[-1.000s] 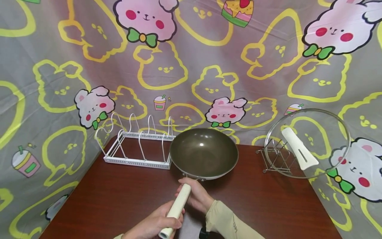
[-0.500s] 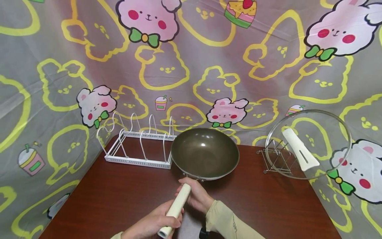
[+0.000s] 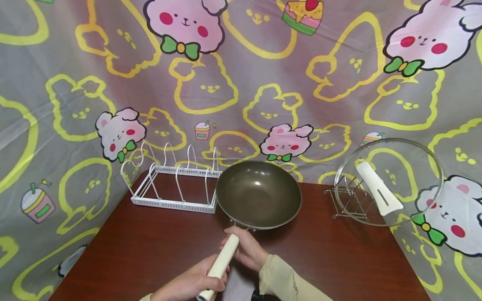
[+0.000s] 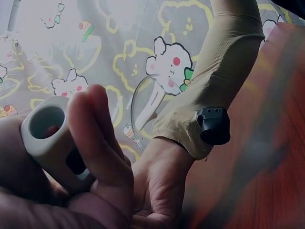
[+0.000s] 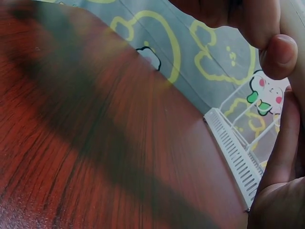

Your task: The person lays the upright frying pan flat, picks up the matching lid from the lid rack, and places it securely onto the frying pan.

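A dark brown wok [image 3: 259, 196] with a cream tube-shaped handle [image 3: 222, 261] is in the middle of the head view, its bowl tilted towards me. My left hand [image 3: 192, 278] grips the handle near its hollow end, which shows close up in the left wrist view [image 4: 47, 121]. Farther up, beside the bowl, my right hand [image 3: 244, 246] holds the handle from the right side. It covers most of the joint between handle and bowl. In the right wrist view, a thumb and fingers [image 5: 259, 19] lie along the handle.
A white wire rack [image 3: 173, 204] stands on the brown table [image 3: 327, 255], just left of the wok. At the right, a glass lid [image 3: 380, 200] with a cream handle leans upright in a small metal stand [image 3: 348, 196]. A cartoon-print curtain [image 3: 241, 71] encloses the back and sides.
Both hands and the handle have shifted slightly down and left in the head view. The grip on the wok's handle stays the same. The rack and lid have not moved.
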`<action>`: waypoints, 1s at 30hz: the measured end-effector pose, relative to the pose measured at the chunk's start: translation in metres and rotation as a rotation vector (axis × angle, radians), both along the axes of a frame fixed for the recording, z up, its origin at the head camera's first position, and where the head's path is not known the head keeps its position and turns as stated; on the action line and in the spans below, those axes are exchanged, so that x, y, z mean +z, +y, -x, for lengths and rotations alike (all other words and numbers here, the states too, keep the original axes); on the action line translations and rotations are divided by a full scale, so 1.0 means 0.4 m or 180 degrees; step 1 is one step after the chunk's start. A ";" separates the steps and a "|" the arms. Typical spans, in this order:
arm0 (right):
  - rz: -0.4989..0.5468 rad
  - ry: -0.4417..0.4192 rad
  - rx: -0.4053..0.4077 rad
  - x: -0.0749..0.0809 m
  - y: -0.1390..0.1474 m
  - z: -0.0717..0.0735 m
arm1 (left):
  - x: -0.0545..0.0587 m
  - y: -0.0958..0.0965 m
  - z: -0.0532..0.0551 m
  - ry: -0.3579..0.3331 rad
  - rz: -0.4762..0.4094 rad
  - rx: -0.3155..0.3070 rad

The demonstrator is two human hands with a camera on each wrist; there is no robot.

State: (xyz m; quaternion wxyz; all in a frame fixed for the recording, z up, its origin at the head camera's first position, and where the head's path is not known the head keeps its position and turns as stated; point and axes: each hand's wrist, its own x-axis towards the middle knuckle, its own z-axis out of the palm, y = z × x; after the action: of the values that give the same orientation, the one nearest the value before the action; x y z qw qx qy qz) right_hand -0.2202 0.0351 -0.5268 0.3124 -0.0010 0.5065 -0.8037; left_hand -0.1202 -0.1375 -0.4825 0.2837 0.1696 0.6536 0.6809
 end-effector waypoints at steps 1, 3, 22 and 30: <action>-0.0004 0.0003 0.0003 0.000 0.000 0.000 | 0.000 0.000 0.000 -0.0011 -0.0009 -0.0005; -0.0010 0.0008 0.0008 -0.002 -0.001 0.000 | 0.000 -0.001 0.000 0.0006 0.0003 -0.0008; -0.0044 -0.0009 -0.0072 -0.010 -0.011 -0.006 | -0.011 -0.018 -0.001 0.0113 0.0064 -0.0058; -0.0048 0.0024 -0.0107 -0.012 -0.011 -0.009 | -0.017 -0.020 0.002 0.0104 0.0076 -0.0068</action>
State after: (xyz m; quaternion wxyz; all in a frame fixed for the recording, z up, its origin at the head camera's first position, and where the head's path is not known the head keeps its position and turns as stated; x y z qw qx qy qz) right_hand -0.2165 0.0306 -0.5315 0.2969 0.0069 0.5137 -0.8049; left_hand -0.1208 -0.1455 -0.4894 0.2822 0.1842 0.6644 0.6671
